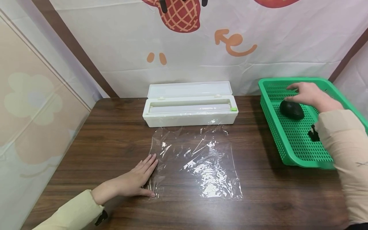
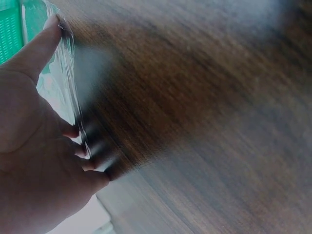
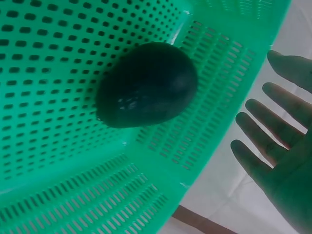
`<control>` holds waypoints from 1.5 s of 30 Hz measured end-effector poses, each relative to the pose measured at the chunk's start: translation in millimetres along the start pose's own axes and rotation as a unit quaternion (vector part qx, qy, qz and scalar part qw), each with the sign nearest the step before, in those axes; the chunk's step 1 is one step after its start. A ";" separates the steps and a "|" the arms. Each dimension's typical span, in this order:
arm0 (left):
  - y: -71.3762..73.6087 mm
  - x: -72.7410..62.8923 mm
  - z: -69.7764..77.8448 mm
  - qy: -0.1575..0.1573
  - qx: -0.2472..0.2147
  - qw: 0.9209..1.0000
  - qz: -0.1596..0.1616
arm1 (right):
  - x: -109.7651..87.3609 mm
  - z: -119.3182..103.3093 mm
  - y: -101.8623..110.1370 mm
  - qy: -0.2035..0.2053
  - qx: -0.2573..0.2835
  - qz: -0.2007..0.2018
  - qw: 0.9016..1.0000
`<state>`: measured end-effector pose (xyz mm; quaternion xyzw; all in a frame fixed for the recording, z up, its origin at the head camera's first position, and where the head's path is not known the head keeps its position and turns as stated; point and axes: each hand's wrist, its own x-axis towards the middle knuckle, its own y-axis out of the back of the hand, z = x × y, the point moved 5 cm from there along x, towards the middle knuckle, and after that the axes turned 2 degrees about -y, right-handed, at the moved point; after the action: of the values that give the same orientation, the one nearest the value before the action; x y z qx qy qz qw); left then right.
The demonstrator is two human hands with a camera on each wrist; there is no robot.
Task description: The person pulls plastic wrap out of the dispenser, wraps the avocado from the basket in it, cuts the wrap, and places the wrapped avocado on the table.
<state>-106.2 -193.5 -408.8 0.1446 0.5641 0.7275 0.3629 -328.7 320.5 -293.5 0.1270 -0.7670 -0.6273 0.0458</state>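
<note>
A clear sheet of cling film (image 1: 198, 163) lies spread on the table and runs from a white dispenser box (image 1: 191, 120) with its lid raised. My left hand (image 1: 133, 179) rests at the film's left edge, fingers straight and thumb apart; in the left wrist view the thumb and fingertips touch the film's rim. Over at the right, my right hand (image 1: 311, 95) hovers above a dark, smooth, oval fruit (image 1: 291, 110) like an avocado in a green basket (image 1: 272, 127). In the right wrist view its extended fingers (image 3: 253, 161) are apart from the fruit (image 3: 146, 85).
The brown wooden table (image 1: 115, 137) meets a white printed curtain (image 1: 120, 38) at the back. The basket stands at the right, its perforated walls rising around the fruit. A small black object (image 1: 314, 133) shows beside the right sleeve. A green slider (image 1: 234, 109) sits on the dispenser.
</note>
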 end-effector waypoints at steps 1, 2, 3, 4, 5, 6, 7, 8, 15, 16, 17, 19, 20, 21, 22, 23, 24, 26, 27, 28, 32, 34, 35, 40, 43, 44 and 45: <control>0.0 0.0 0.0 0.000 0.000 1.000 0.000 | 0.8 1.4 -1.0 -0.001 0.002 -0.001 1.000; 0.1 0.0 0.1 0.000 -0.001 1.000 0.000 | 1.5 2.8 -2.1 -0.003 0.005 -0.003 1.000; 0.2 -0.1 0.1 0.001 -0.001 1.000 0.000 | 2.2 4.2 -3.1 -0.005 0.008 -0.006 1.000; 0.3 -0.2 0.2 0.001 -0.003 1.000 0.000 | 2.9 5.8 -4.3 -0.008 0.010 -0.009 1.000; 0.5 -0.3 0.2 0.002 -0.004 1.000 0.000 | 3.5 7.5 -5.7 -0.011 0.012 -0.012 1.000; 0.6 -0.4 0.3 0.002 -0.005 1.000 0.000 | 3.9 8.9 -7.0 -0.014 0.014 -0.015 1.000; 0.8 -0.4 0.4 0.003 -0.006 1.000 0.000 | 4.2 10.5 -8.7 -0.018 0.017 -0.019 1.000; 0.9 -0.5 0.5 0.003 -0.006 1.000 0.000 | 4.2 12.2 -10.5 -0.022 0.020 -0.024 0.999; 0.2 -0.2 -0.1 0.000 -0.007 1.000 0.003 | 2.3 23.6 -24.8 -0.045 0.033 -0.051 0.997; -0.1 -0.1 -0.4 -0.001 -0.006 1.000 0.004 | 2.2 24.8 -26.2 -0.047 0.033 -0.053 0.997; -0.6 0.0 -0.8 -0.002 -0.005 1.000 0.005 | 2.1 25.5 -27.4 -0.048 0.033 -0.053 0.997; -1.5 0.2 -1.4 -0.005 -0.002 1.000 0.008 | 2.8 27.3 -29.6 -0.048 0.032 -0.053 0.997; -1.9 0.2 -1.7 -0.005 -0.001 1.000 0.009 | 3.1 27.9 -30.8 -0.048 0.030 -0.053 0.997; -2.1 0.2 -1.9 -0.005 0.000 1.000 0.009 | 3.6 28.4 -31.9 -0.046 0.027 -0.053 0.997; -2.2 0.1 -1.9 -0.005 0.001 1.000 0.009 | 4.0 29.0 -33.0 -0.046 0.027 -0.054 0.997; -2.1 0.0 -1.9 -0.005 0.000 1.000 0.009 | 4.2 29.4 -34.2 -0.046 0.026 -0.055 0.997; -1.9 -0.1 -1.8 -0.005 0.000 1.000 0.009 | 4.3 29.8 -35.3 -0.047 0.027 -0.057 0.997; -1.3 -0.3 -1.4 -0.004 0.000 1.000 0.009 | 4.4 30.4 -37.5 -0.047 0.027 -0.060 0.997; -1.0 -0.4 -1.1 -0.004 -0.001 1.000 0.009 | 4.4 30.6 -38.6 -0.048 0.028 -0.061 0.997; -0.6 -0.5 -0.9 -0.004 -0.001 1.000 0.009 | 4.4 30.6 -39.7 -0.049 0.028 -0.062 0.996; 0.1 -0.7 -0.2 -0.005 -0.002 1.000 0.010 | 4.3 30.5 -43.6 -0.047 0.025 -0.056 0.997; 0.1 -0.8 -0.1 -0.005 -0.001 1.000 0.011 | 4.1 30.8 -45.8 -0.046 0.024 -0.056 0.997; 0.0 -0.8 -0.2 -0.005 0.000 1.000 0.012 | 4.1 31.0 -46.8 -0.045 0.025 -0.056 0.997; -0.9 -0.9 -1.0 -0.005 0.001 1.000 0.012 | 4.0 30.6 -51.9 -0.041 0.034 -0.067 0.996; -1.5 -0.7 -1.7 -0.004 0.001 1.000 0.013 | 4.1 29.9 -54.9 -0.042 0.043 -0.078 0.995; -1.6 -0.6 -1.9 -0.004 0.001 1.000 0.013 | 4.2 29.8 -55.8 -0.044 0.046 -0.082 0.995; -1.7 -0.6 -2.0 -0.004 0.001 1.000 0.013 | 4.3 29.6 -56.5 -0.045 0.048 -0.084 0.994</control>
<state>-106.4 -195.2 -410.9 0.1556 0.5611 0.7311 0.3555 -331.9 337.3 -355.1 0.1652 -0.7840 -0.5965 -0.0477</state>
